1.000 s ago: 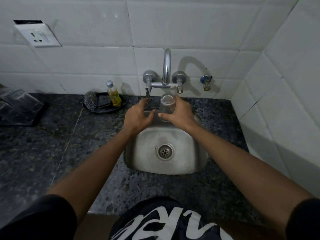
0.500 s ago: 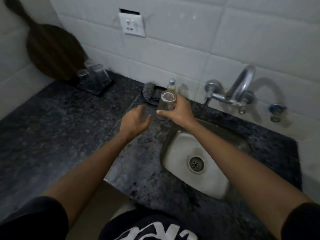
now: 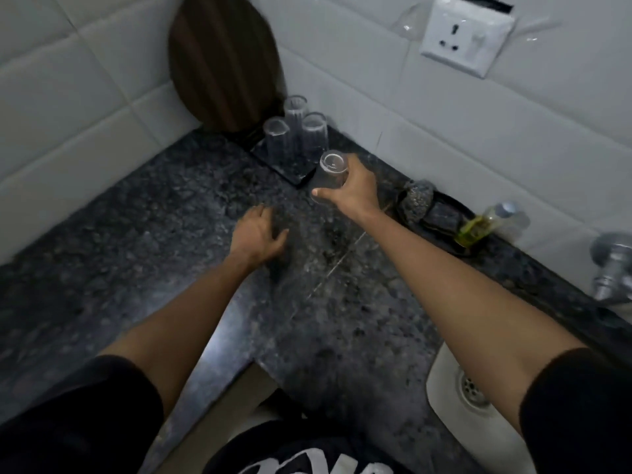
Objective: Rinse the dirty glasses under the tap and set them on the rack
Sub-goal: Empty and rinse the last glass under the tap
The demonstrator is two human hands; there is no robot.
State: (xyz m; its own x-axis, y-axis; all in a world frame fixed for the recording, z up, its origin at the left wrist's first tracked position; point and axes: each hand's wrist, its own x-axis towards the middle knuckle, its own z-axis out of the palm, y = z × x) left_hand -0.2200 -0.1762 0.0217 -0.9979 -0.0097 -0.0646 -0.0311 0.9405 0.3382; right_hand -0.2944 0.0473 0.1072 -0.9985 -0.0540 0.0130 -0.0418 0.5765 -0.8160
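Clear glass point(image 3: 329, 177) gripped around body by right hand point(image 3: 355, 189), held inverted just off near corner of black rack point(image 3: 290, 171); three glasses point(image 3: 297, 133) already there. Left hand point(image 3: 257, 234) loose, holding nothing, low over granite counter point(image 3: 136, 241). Advice: lower mouth-down into free corner, avoid clinking neighbours, release once steady

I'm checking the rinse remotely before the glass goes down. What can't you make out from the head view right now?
- Tap: cut off by the right edge; spout out of view.
- Sink: mostly beyond the lower right edge and behind the right forearm.
- Held glass: far side covered by the right hand; cleanliness unreadable in dim light.
- Rack: dark, blurred; free spots unclear.
- Left hand: fingertips motion-blurred.
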